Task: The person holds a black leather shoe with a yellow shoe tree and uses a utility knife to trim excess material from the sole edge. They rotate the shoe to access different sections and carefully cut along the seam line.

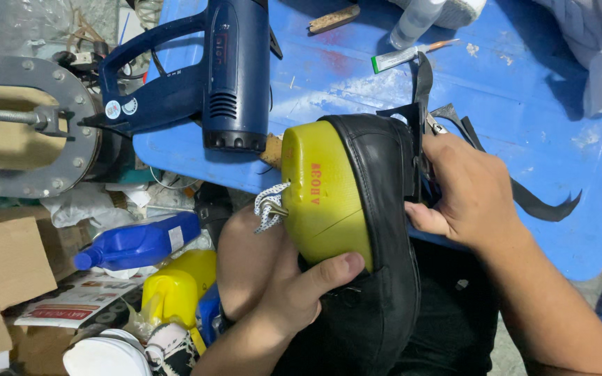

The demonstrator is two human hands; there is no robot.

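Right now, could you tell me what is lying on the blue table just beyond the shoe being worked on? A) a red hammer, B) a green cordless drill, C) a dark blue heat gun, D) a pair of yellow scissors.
C: a dark blue heat gun lies on the blue table, just past the yellow shoe last that the left hand and right hand hold in the black leather upper.

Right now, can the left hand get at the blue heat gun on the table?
Probably not at once: the left hand is clamped on the yellow shoe last with the black leather upper. The heat gun lies unobstructed on the blue table, so freeing the grip would open the way.
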